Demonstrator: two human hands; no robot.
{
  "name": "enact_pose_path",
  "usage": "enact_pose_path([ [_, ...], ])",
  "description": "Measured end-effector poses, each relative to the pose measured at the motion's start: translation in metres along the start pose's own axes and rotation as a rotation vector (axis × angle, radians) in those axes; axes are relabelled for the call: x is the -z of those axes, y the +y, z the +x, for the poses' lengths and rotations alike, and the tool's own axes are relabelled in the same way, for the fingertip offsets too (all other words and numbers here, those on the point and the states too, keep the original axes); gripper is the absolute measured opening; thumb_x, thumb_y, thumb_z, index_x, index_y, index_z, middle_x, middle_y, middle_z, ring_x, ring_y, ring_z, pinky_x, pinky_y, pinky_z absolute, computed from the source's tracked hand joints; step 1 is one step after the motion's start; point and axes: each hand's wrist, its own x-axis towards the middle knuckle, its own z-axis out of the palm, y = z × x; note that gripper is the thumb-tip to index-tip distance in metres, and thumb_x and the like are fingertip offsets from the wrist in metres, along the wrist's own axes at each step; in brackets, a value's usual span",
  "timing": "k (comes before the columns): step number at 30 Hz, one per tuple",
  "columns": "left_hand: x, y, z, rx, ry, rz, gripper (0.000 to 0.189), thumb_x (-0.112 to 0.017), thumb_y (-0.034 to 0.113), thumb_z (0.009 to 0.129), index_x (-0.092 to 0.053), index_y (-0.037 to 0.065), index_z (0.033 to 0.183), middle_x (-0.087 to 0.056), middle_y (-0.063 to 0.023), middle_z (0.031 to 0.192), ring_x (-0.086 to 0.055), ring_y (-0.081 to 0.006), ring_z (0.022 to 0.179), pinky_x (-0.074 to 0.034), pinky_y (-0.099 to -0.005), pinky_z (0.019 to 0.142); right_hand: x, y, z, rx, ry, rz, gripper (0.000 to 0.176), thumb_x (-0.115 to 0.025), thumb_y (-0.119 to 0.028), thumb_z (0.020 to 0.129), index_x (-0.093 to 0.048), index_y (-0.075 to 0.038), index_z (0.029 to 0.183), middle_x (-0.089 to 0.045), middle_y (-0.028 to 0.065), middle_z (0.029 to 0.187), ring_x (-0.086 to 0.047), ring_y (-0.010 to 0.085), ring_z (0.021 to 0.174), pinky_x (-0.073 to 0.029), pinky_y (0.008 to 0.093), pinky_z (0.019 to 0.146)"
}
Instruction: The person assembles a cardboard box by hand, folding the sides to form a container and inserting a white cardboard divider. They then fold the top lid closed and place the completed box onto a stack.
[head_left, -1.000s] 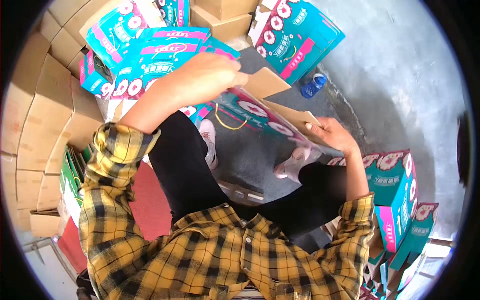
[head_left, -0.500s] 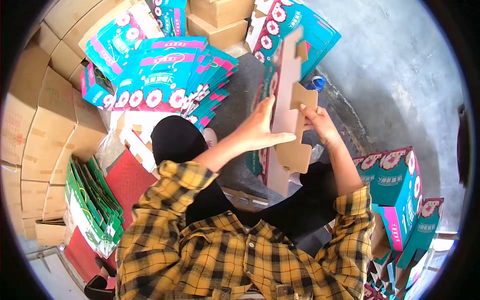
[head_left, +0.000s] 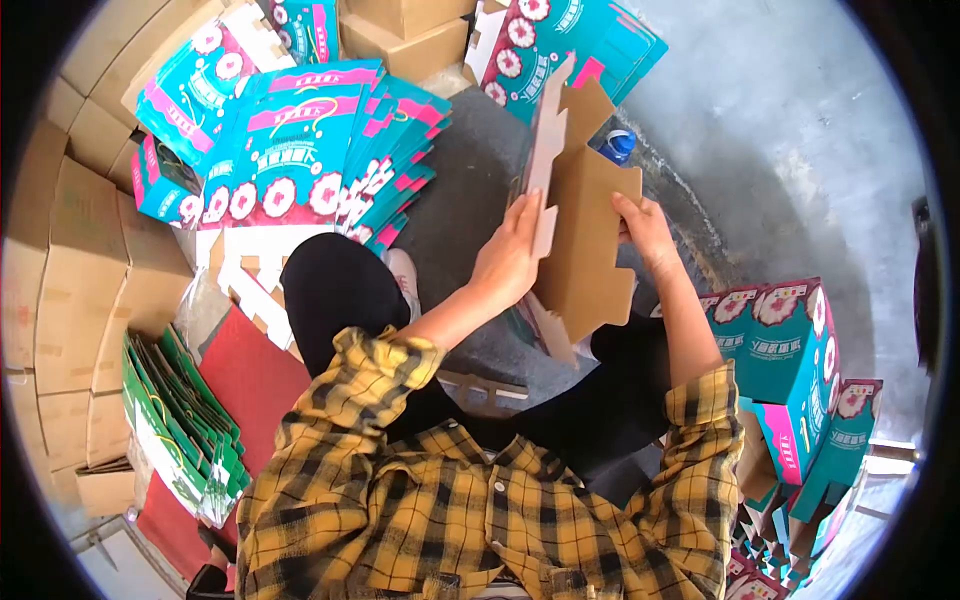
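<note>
Between my two hands a partly opened carton [head_left: 585,230] stands at a slant, its plain brown inside facing right. My left hand [head_left: 508,255] grips the carton's white-edged left side, fingers on the outer panel near the notched flap. On the opposite side, my right hand [head_left: 646,232] pinches the brown edge between thumb and fingers. The carton's lower end hangs over the dark floor between my knees. Its printed outer face is mostly hidden from view.
A fanned stack of teal and pink flat cartons [head_left: 300,150] lies at the upper left. Green bags [head_left: 185,420] stand at the left by a red mat [head_left: 250,375]. Brown boxes [head_left: 75,270] line the left edge. Teal cartons [head_left: 785,360] stand at the right. A blue object [head_left: 619,147] rests on the floor.
The carton has spread apart, showing more of its brown inside. My left hand has moved slightly left onto its edge; my right hand has shifted slightly right. The whole view has shifted a little.
</note>
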Motion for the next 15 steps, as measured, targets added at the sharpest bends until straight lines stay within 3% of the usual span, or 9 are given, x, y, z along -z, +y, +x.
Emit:
enact_pose_path([
  [1,0.006,-0.001,-0.004,0.005,-0.008,-0.017,0.066,-0.046,0.001,0.080,-0.021,0.004,0.140,-0.033,-0.0281,0.133,-0.046,-0.0426,0.113,-0.046,-0.0424,0.089,0.006,0.002,0.002,0.022,0.078,-0.023,0.036,-0.051,-0.031,0.089,-0.060,0.004,0.092,-0.064,0.0091,0.076,-0.063,0.0175,0.063,-0.053,0.0300,0.056],
  [2,0.014,-0.003,-0.010,0.000,-0.011,-0.011,0.066,-0.046,0.001,0.080,-0.021,0.004,0.140,-0.033,-0.0281,0.133,-0.046,-0.0426,0.113,-0.046,-0.0424,0.089,0.012,0.004,0.007,0.024,0.081,-0.015,0.036,-0.051,-0.031,0.089,-0.060,0.004,0.092,-0.064,0.0091,0.076,-0.063,0.0175,0.063,-0.053,0.0300,0.056],
  [4,0.039,0.004,-0.023,-0.022,-0.217,0.142,0.074,-0.050,-0.003,0.075,-0.020,0.009,0.142,-0.032,-0.0272,0.134,-0.044,-0.0427,0.115,-0.045,-0.0424,0.090,0.024,0.008,0.022,0.059,0.194,-0.036,0.034,-0.051,-0.029,0.089,-0.060,0.004,0.091,-0.063,0.0080,0.071,-0.062,0.0173,0.057,-0.052,0.0297,0.051],
  [5,0.044,0.003,-0.028,-0.085,-0.196,0.143,0.078,-0.053,-0.005,0.072,-0.025,0.014,0.142,-0.034,-0.0269,0.133,-0.044,-0.0417,0.116,-0.043,-0.0423,0.092,0.028,0.010,0.028,0.058,0.194,-0.029,0.034,-0.051,-0.029,0.089,-0.060,0.004,0.091,-0.063,0.0080,0.071,-0.062,0.0173,0.057,-0.052,0.0297,0.051],
  [8,0.061,0.000,-0.043,-0.205,-0.303,0.276,0.072,-0.053,-0.004,0.073,-0.032,0.015,0.139,-0.035,-0.0271,0.132,-0.045,-0.0399,0.115,-0.041,-0.0426,0.094,0.028,0.008,0.036,0.088,0.216,-0.004,0.033,-0.051,-0.028,0.089,-0.060,0.004,0.089,-0.063,0.0086,0.072,-0.063,0.0171,0.057,-0.052,0.0292,0.051],
  [9,0.062,-0.002,-0.046,-0.191,-0.311,0.245,0.068,-0.054,-0.002,0.074,-0.038,0.019,0.137,-0.035,-0.0267,0.132,-0.045,-0.0396,0.115,-0.040,-0.0441,0.094,0.024,0.009,0.038,0.077,0.227,-0.056,0.034,-0.051,-0.028,0.088,-0.060,0.004,0.089,-0.064,0.0093,0.072,-0.063,0.0175,0.058,-0.052,0.0295,0.051],
  [15,0.060,-0.007,-0.055,-0.197,-0.414,0.384,0.074,-0.067,0.015,0.071,-0.036,0.022,0.138,-0.030,-0.0247,0.137,-0.035,-0.0394,0.124,-0.033,-0.0476,0.099,0.004,0.020,0.050,0.101,0.182,-0.267,0.036,-0.052,-0.029,0.086,-0.061,0.006,0.085,-0.064,0.0123,0.069,-0.064,0.0201,0.055,-0.052,0.0316,0.050],
])
